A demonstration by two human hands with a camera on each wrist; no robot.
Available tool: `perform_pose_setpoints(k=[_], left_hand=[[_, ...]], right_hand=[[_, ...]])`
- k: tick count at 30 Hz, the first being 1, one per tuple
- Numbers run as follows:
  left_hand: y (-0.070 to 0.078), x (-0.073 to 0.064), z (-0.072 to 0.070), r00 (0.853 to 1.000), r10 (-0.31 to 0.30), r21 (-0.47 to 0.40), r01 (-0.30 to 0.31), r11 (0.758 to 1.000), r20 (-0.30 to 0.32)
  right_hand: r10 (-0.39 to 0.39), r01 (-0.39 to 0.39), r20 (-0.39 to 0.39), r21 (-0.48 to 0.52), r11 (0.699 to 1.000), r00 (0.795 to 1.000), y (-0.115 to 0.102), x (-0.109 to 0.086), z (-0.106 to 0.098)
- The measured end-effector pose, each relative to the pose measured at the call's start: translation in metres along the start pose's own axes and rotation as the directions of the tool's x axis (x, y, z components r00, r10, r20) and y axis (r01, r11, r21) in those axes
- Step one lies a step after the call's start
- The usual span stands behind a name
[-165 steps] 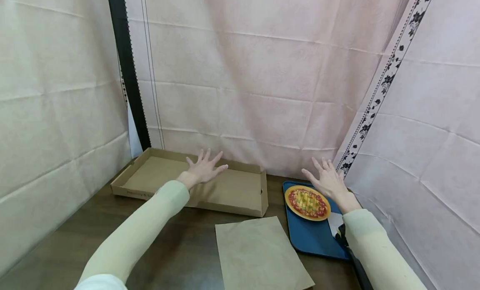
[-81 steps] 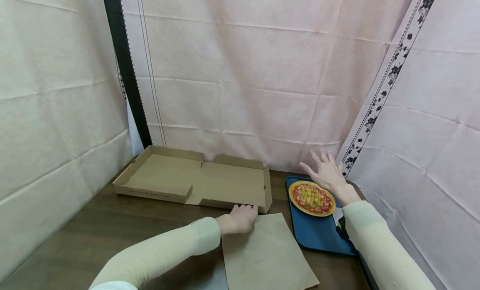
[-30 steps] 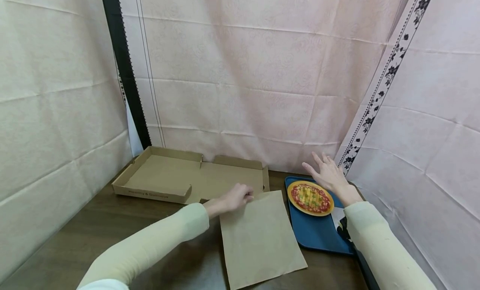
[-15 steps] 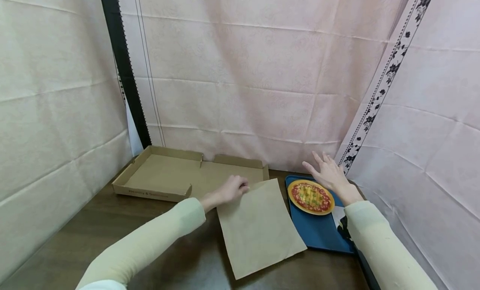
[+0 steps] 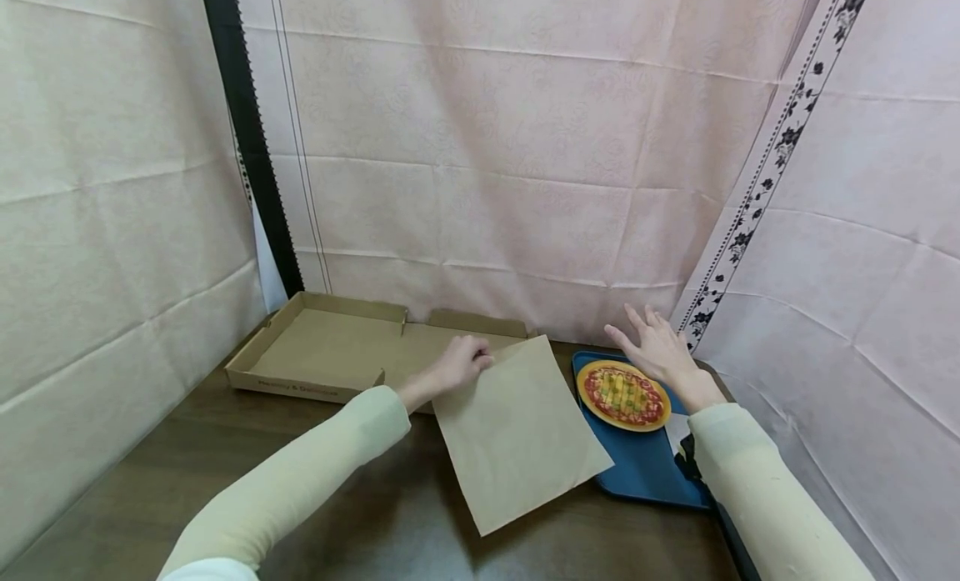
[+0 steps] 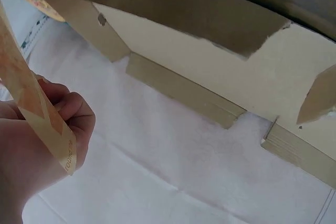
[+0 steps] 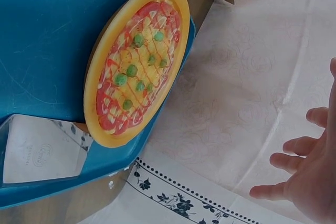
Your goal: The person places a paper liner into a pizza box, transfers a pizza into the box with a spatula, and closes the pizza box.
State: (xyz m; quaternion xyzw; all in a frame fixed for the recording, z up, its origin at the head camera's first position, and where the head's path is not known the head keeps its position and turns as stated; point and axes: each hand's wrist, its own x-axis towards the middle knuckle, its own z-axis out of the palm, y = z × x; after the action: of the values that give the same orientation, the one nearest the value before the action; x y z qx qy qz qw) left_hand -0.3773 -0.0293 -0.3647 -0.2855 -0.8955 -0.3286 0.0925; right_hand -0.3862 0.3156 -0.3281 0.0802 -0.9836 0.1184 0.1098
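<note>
My left hand (image 5: 459,363) pinches a sheet of brown paper (image 5: 521,435) by its upper left edge, with the fingers curled. The sheet hangs tilted above the table, overlapping the front right of an open, shallow cardboard pizza box (image 5: 330,343) and the left edge of a blue tray (image 5: 648,473). In the left wrist view, the paper (image 6: 37,103) appears nearly edge-on by the curled fingers. My right hand (image 5: 658,348) hovers over the tray's far right side, fingers spread and holding nothing. Near it on the tray lies a pizza (image 5: 624,395) with a yellow crust.
A flat metal server blade (image 7: 44,150) lies on the tray beside the pizza; its dark handle is partly hidden by my right forearm. Pale cloth hangs (image 5: 480,147) behind and along both sides of the brown wooden table (image 5: 375,498).
My left hand went from spread above the box to the paper's far edge, took hold of it, then lifted it toward the box. The right hand stays nearly still, spread over the tray.
</note>
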Motion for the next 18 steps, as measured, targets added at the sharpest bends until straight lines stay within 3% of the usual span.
perform_pose_setpoints(k=[9, 18], left_hand=[[-0.01, 0.007, -0.014, 0.995, -0.087, -0.011, 0.087, 0.996, -0.047], [-0.019, 0.01, -0.027, 0.989, -0.119, 0.002, 0.119, 0.993, -0.083]], right_hand=[[-0.007, 0.007, -0.01, 0.004, 1.0, 1.0, 0.0, 0.0, -0.001], [-0.009, 0.009, 0.0, -0.011, 1.0, 1.0, 0.001, 0.0, 0.002]])
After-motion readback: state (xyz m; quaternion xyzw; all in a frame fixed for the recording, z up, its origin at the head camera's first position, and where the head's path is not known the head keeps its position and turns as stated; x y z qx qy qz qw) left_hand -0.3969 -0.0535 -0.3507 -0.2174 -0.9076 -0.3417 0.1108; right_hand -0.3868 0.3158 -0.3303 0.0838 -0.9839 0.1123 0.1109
